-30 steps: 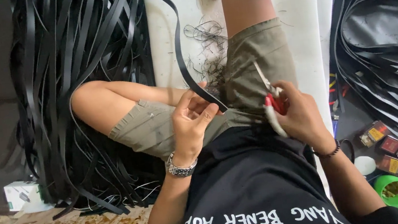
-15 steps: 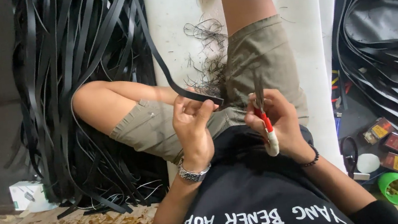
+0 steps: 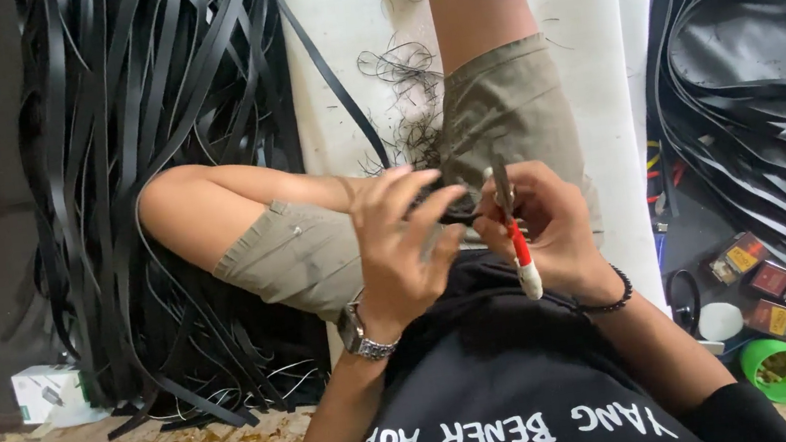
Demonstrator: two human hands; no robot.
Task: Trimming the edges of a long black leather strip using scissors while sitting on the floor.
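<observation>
My left hand (image 3: 402,240) pinches the end of a long black strip (image 3: 326,69) over my lap; the strip runs up and left into the pile. My right hand (image 3: 546,227) grips small scissors (image 3: 512,226) with red and white handles, blades pointing up, right beside the strip's end. The two hands nearly touch above my khaki shorts (image 3: 307,252). A tuft of thin black trimmings (image 3: 408,99) lies on the white mat (image 3: 337,8) by my thigh.
A big heap of black strips (image 3: 152,131) covers the floor at left, another heap (image 3: 753,57) at right. A small white box (image 3: 49,393) sits lower left. Small packets (image 3: 760,281), a white lid (image 3: 720,321) and a green cup (image 3: 779,368) sit lower right.
My right hand brought the scissors from my right thigh to the strip's end. My left hand shifted right and turned, its fingers now spread over the strip end.
</observation>
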